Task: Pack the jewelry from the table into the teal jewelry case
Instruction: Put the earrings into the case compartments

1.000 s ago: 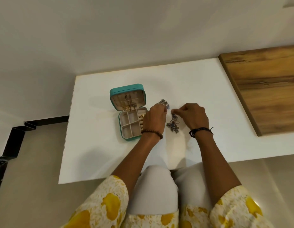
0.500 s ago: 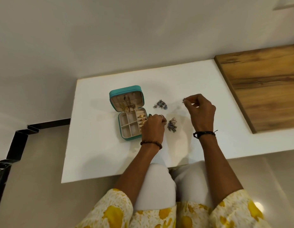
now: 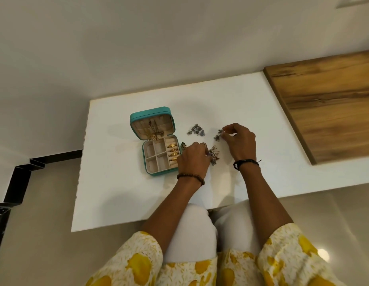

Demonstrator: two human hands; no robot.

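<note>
Sleeves in yellow print frame your knees at the white worktop (image 3: pixel 117 193) edge. Your left hand (image 3: pixel 193 158) rests curled just right of the teal jewelry case (image 3: pixel 156 141), fingers closed on a silver piece (image 3: pixel 214 155). Your right hand (image 3: pixel 240 141) pinches another small silver piece (image 3: pixel 218 134). Farther off, a silver cluster (image 3: pixel 196 130) lies loose. The case stands open, 4 gold rings (image 3: pixel 173 152) slotted inside.

A wooden board (image 3: pixel 328 104) is seen at the right, laid against the edge of the white table (image 3: pixel 121 195); a pale wall (image 3: pixel 138 48) is seen behind; a black metal frame (image 3: pixel 16 182) is seen at the left, over a beige floor (image 3: pixel 35 244).
</note>
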